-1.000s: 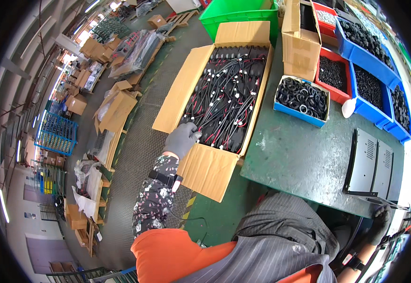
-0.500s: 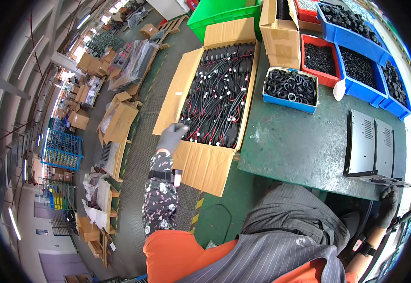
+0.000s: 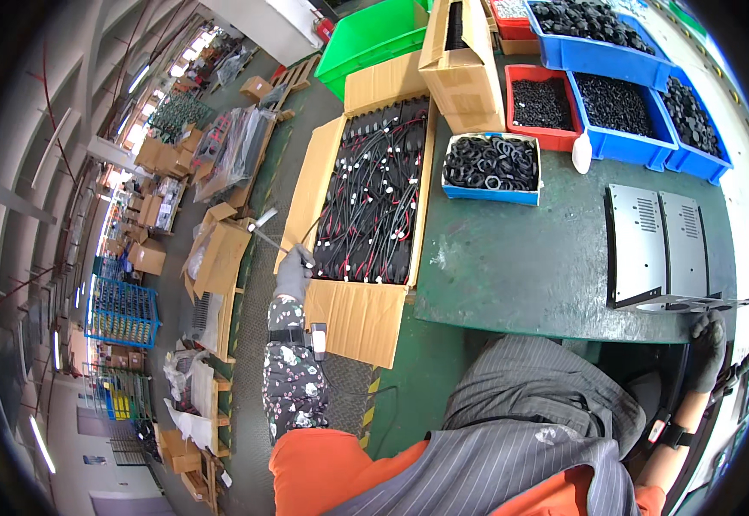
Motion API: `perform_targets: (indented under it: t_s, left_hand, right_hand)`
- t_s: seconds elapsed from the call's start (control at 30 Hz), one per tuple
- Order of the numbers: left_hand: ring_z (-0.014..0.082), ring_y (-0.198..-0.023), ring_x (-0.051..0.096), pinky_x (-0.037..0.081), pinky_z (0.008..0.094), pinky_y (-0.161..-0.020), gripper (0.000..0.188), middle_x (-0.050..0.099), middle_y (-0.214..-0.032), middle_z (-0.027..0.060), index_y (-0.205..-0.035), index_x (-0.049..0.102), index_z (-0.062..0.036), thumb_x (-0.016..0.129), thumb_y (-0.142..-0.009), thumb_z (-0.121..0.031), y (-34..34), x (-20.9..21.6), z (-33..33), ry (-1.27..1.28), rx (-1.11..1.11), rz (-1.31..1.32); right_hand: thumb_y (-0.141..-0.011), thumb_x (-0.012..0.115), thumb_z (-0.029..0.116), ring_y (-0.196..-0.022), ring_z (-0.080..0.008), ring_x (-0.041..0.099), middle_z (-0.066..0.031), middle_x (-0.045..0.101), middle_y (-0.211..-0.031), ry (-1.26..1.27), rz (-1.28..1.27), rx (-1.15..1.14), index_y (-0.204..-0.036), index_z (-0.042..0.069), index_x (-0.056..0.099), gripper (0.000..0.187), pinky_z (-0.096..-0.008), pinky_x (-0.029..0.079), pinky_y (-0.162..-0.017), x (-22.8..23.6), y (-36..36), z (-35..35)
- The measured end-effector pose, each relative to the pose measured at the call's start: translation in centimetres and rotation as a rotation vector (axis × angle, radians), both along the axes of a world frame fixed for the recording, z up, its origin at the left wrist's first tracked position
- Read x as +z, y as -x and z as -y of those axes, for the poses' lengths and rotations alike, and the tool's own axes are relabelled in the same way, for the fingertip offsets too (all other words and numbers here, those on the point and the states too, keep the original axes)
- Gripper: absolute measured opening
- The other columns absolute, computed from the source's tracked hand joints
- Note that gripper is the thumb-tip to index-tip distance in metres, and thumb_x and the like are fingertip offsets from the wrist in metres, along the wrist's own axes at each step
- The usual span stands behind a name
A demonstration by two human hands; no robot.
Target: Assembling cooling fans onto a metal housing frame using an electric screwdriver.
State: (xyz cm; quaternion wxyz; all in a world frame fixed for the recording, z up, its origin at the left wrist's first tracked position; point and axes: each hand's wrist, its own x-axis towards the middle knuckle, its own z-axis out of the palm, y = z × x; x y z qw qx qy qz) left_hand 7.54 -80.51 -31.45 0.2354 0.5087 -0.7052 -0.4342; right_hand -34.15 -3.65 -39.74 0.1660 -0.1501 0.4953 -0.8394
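My left hand [image 3: 293,272], in a grey glove, is closed on a dark cable [image 3: 269,238] at the near left corner of an open cardboard box [image 3: 366,320]. The cable's free end with a white connector sticks out left, past the flap. Inside the box lie rows of black parts [image 3: 373,193] with black and red wires and white connectors. My right hand [image 3: 705,351], gloved in dark grey, has curled fingers at the table's near right edge, beside the lower edge of silver metal panels [image 3: 637,245] with vent slots. What its fingers hold, if anything, is hidden.
On the green table [image 3: 512,258] stand a small box of black rings [image 3: 491,193], a tall carton [image 3: 469,90], a red bin [image 3: 551,142] and blue bins [image 3: 628,146] of small black parts. A white scoop [image 3: 582,153] leans there. Behind stands a green crate [image 3: 366,52]; pallets with cartons [image 3: 220,258] are left.
My left hand has drawn a cable up at the box's corner, its end now swinging out leftward. The view has shifted a little; my right hand stays by the metal panels.
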Motion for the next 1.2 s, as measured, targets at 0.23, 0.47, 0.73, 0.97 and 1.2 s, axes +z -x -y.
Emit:
perform_targets:
  t_s: [0.23, 0.47, 0.73, 0.97, 1.2]
  left_hand:
    - [0.0067, -0.062, 0.049, 0.034, 0.0247, -0.053, 0.024, 0.055, -0.073, -0.005, -0.081, 0.059, -0.0152, 0.054, -0.099, -0.029, 4.2, 7.8, 0.5, 0.017, -0.034, -0.443]
    - [0.0034, -0.046, 0.039, 0.026, 0.0202, -0.038, 0.025, 0.058, -0.07, -0.006, -0.087, 0.066, -0.0152, 0.058, -0.097, -0.036, 8.4, 17.9, 0.4, 0.111, 0.215, -0.444]
    - [0.0006, -0.049, 0.033, 0.023, 0.0171, -0.042, 0.027, 0.051, -0.07, -0.0086, -0.098, 0.063, -0.0109, 0.056, -0.1, -0.037, 12.2, 30.7, -8.1, 0.407, -0.085, -0.527]
    - [-0.001, -0.047, 0.027, 0.018, 0.0168, -0.038, 0.025, 0.04, -0.065, -0.0092, -0.104, 0.061, -0.0047, 0.052, -0.103, -0.028, 20.1, 34.2, -20.6, 0.167, -0.582, -0.474]
    - [0.0002, -0.039, 0.024, 0.019, 0.0172, -0.034, 0.025, 0.034, -0.058, -0.0104, -0.093, 0.061, -0.0099, 0.054, -0.101, -0.033, 30.6, 29.2, -30.4, -0.337, -0.858, -0.237]
  right_hand:
    - [-0.102, 0.051, 0.023, -0.086, -0.0114, 0.052, -0.0024, 0.057, -0.1, 0.012, 0.028, -0.075, -0.122, 0.002, 0.057, 0.03, -0.0237, 0.042, -0.078, 0.2, -0.1, 0.3]
    - [-0.102, 0.051, 0.024, -0.094, -0.0105, 0.054, -0.0022, 0.059, -0.107, 0.004, -0.046, -0.025, -0.125, -0.001, 0.055, 0.034, -0.0243, 0.044, -0.085, 1.5, -1.1, 1.0]
    - [-0.1, 0.053, 0.024, -0.097, -0.0133, 0.055, -0.0032, 0.061, -0.11, 0.033, -0.122, 0.104, -0.135, -0.002, 0.051, 0.044, -0.0266, 0.045, -0.083, 2.3, -0.8, 1.6]
    - [-0.092, 0.056, 0.023, -0.085, -0.0162, 0.055, -0.0089, 0.062, -0.094, -0.076, -0.02, -0.07, -0.112, -0.002, 0.059, 0.032, -0.0288, 0.044, -0.078, 4.4, -2.4, 3.5]
    - [-0.086, 0.065, 0.031, -0.079, -0.019, 0.06, -0.0103, 0.064, -0.088, -0.042, 0.001, -0.107, -0.104, -0.001, 0.061, 0.037, -0.0301, 0.047, -0.074, 8.3, -5.6, 3.5]
